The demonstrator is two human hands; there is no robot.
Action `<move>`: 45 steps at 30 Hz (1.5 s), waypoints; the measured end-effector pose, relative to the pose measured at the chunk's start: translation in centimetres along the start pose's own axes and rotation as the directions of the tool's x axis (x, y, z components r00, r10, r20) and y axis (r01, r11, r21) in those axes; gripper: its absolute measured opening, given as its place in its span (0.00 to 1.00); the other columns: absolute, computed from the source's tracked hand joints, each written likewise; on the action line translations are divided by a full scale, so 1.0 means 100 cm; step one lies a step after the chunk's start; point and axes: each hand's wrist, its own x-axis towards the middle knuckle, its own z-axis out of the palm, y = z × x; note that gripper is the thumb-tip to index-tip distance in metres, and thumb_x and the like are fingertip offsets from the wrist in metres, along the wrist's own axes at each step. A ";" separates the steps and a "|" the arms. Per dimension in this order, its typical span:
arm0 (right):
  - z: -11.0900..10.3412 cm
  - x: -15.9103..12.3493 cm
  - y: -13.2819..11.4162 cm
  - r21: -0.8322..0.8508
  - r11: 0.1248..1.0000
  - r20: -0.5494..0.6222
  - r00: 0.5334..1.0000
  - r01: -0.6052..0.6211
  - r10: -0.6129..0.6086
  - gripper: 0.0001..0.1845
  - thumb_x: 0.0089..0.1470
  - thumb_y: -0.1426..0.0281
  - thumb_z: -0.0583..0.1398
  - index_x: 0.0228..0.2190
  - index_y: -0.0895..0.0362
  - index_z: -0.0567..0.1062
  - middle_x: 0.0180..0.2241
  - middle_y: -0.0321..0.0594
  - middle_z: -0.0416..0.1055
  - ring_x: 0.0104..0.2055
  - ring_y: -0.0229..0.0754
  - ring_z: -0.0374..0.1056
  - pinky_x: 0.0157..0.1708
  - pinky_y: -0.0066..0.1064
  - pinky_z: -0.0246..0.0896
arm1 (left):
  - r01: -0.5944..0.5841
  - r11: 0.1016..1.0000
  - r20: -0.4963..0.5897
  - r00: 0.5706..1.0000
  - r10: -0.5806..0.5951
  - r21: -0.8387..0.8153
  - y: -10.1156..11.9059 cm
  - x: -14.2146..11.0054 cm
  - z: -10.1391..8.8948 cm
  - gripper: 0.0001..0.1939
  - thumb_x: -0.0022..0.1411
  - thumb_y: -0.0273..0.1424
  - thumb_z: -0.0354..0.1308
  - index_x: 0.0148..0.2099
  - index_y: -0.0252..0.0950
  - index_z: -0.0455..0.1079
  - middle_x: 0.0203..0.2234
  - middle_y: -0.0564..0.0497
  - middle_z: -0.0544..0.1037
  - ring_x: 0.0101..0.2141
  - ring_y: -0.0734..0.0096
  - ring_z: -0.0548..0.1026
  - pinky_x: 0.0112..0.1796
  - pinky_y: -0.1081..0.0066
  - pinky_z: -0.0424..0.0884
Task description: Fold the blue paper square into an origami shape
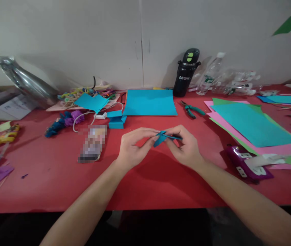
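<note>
A small folded piece of blue paper (160,139) is pinched between my two hands, held above the middle of the red table. My left hand (136,146) grips its left end between thumb and fingers. On the other side, my right hand (183,145) pinches the right end, where a narrow folded strip shows along the fingers. Part of the paper is hidden by the fingertips. Beyond the hands lies a stack of blue paper sheets (149,102). Several small folded blue papers (116,120) sit to the left of that stack.
Pliers (192,110) and a black bottle (186,73) stand behind my right hand. Coloured sheets (256,124) and a purple tool (246,164) lie on the right. A blurred phone-like object (92,143), a yellow glue gun (4,138) and a metal jug (27,82) occupy the left.
</note>
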 end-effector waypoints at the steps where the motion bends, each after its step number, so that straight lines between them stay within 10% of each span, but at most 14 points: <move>1: 0.000 0.000 0.000 0.012 1.000 0.004 1.000 -0.016 0.016 0.08 0.58 0.74 0.62 0.40 0.51 0.72 0.37 0.38 0.76 0.39 0.41 0.75 0.38 0.33 0.73 | 0.021 1.000 0.005 1.000 -0.021 -0.004 -0.001 0.000 0.000 0.06 0.63 0.26 0.62 0.41 0.38 0.79 0.38 0.48 0.84 0.39 0.67 0.82 0.42 0.69 0.78; 9: 0.001 0.008 0.001 0.131 0.981 0.047 0.989 -0.145 0.140 0.06 0.60 0.68 0.62 0.41 0.52 0.72 0.43 0.42 0.72 0.44 0.44 0.71 0.42 0.38 0.71 | 0.268 0.959 -0.025 0.962 -0.271 -0.096 -0.007 -0.001 0.006 0.04 0.61 0.32 0.65 0.38 0.37 0.78 0.32 0.50 0.83 0.33 0.69 0.81 0.36 0.71 0.79; 16: 0.005 0.013 0.016 0.398 0.807 0.193 0.900 -0.436 0.391 0.26 0.52 0.57 0.68 0.50 0.52 0.70 0.51 0.46 0.75 0.51 0.48 0.73 0.51 0.46 0.71 | 0.456 0.743 -0.145 0.798 -0.585 -0.489 -0.025 0.005 0.006 0.11 0.58 0.38 0.67 0.36 0.35 0.74 0.30 0.51 0.79 0.32 0.70 0.79 0.39 0.67 0.80; 22: 0.019 0.008 0.015 0.434 0.744 0.241 0.861 -0.508 0.447 0.31 0.47 0.61 0.72 0.51 0.51 0.72 0.53 0.45 0.74 0.52 0.48 0.74 0.53 0.46 0.71 | 0.530 0.490 0.013 0.687 -0.726 -0.692 -0.032 0.003 0.016 0.12 0.59 0.35 0.66 0.34 0.33 0.69 0.29 0.51 0.77 0.33 0.71 0.79 0.41 0.64 0.80; 34: 0.003 0.017 0.030 0.512 0.656 0.103 0.798 -0.555 0.594 0.18 0.51 0.57 0.68 0.37 0.55 0.75 0.28 0.36 0.75 0.28 0.37 0.72 0.32 0.32 0.71 | 0.729 0.309 0.337 0.593 -0.732 -0.611 -0.032 0.002 0.010 0.06 0.56 0.29 0.66 0.36 0.31 0.76 0.32 0.40 0.82 0.32 0.63 0.82 0.33 0.69 0.81; 45: 0.006 0.014 0.017 0.462 0.737 0.146 0.862 -0.493 0.485 0.17 0.48 0.60 0.71 0.37 0.53 0.76 0.36 0.37 0.78 0.37 0.41 0.74 0.42 0.39 0.73 | 0.680 0.635 0.269 0.731 -0.627 -0.368 -0.030 -0.008 0.021 0.07 0.54 0.33 0.69 0.34 0.34 0.79 0.27 0.47 0.82 0.28 0.67 0.80 0.29 0.70 0.78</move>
